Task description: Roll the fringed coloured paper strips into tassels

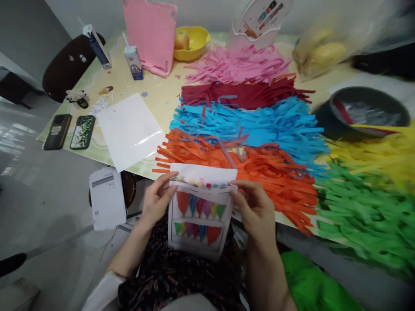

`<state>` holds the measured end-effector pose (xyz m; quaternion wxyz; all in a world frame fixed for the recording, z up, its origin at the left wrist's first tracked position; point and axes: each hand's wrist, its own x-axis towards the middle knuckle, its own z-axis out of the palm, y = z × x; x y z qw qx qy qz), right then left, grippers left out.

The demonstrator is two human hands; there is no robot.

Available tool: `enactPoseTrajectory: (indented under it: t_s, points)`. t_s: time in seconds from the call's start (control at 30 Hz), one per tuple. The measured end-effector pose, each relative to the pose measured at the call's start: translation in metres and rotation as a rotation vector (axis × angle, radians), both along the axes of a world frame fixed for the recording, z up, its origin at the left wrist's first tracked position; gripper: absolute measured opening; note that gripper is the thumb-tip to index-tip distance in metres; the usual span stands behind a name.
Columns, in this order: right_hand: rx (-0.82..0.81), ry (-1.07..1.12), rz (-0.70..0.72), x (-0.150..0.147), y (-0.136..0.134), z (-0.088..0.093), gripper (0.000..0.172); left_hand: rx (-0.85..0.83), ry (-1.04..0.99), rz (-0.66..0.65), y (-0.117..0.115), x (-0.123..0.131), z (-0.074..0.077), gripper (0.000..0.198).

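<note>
My left hand (158, 199) pinches the upper left edge of a plastic packet (198, 216) over my lap. At its upper right edge, my right hand (254, 205) is closed on the same packet. Rows of colourful tassel pennants are pictured on its front, and a white flap stands up at the top. Just beyond the packet lie orange paper strips (275, 172) along the table edge. Blue strips (249, 121), dark red strips (233, 93) and pink strips (240, 65) lie in bands behind them.
Green strips (366, 216) and yellow strips (382, 151) lie at right beside a dark bowl (324, 114). At left are a white sheet (129, 125), two phones (82, 131), a drink carton (133, 62) and a pink case (151, 32). A yellow bowl (199, 41) stands behind.
</note>
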<state>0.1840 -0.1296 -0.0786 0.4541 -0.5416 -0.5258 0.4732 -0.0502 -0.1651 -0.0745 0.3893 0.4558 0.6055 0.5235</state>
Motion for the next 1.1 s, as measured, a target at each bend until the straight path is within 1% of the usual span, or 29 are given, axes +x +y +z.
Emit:
enactPoseTrajectory:
  t_s: [0.1, 0.2, 0.33, 0.43, 0.53, 0.63, 0.8, 0.83, 0.9, 1.0, 1.1]
  points:
    - [-0.009, 0.005, -0.006, -0.001, 0.0, 0.003, 0.014, 0.029, 0.035, -0.021, -0.001, -0.003, 0.0, 0.025]
    - [-0.014, 0.023, 0.004, -0.002, 0.0, 0.004, 0.012, 0.008, 0.075, -0.048, -0.002, -0.006, 0.0, 0.022]
    - [0.026, 0.051, -0.011, 0.0, 0.002, 0.005, 0.014, 0.001, 0.098, -0.025, -0.004, -0.008, 0.002, 0.02]
    - [0.027, 0.032, -0.016, 0.001, 0.002, 0.005, 0.018, -0.01, 0.076, -0.019, -0.004, -0.009, 0.003, 0.019]
    - [-0.006, 0.041, -0.012, 0.003, 0.002, 0.005, 0.019, -0.039, -0.032, -0.008, -0.002, -0.008, 0.001, 0.021]
    - [-0.004, 0.117, 0.005, 0.004, 0.003, 0.004, 0.026, -0.045, -0.126, 0.026, 0.0, -0.007, 0.001, 0.019]
    - [0.002, 0.107, 0.083, 0.011, 0.006, 0.001, 0.041, -0.054, -0.116, 0.027, 0.004, -0.006, 0.005, 0.022]
    - [-0.01, 0.097, 0.112, 0.014, 0.007, 0.0, 0.041, -0.058, -0.117, 0.025, 0.005, -0.006, 0.005, 0.023]
    - [-0.037, 0.074, 0.155, 0.018, 0.008, -0.001, 0.035, -0.054, -0.114, 0.019, 0.006, -0.007, 0.007, 0.024]
    - [-0.048, 0.047, 0.157, 0.022, 0.008, -0.001, 0.026, -0.021, -0.105, 0.011, 0.006, -0.008, 0.009, 0.021]
    - [-0.002, 0.049, 0.155, 0.022, 0.006, 0.004, 0.028, 0.006, -0.082, 0.0, 0.005, -0.009, 0.012, 0.019]
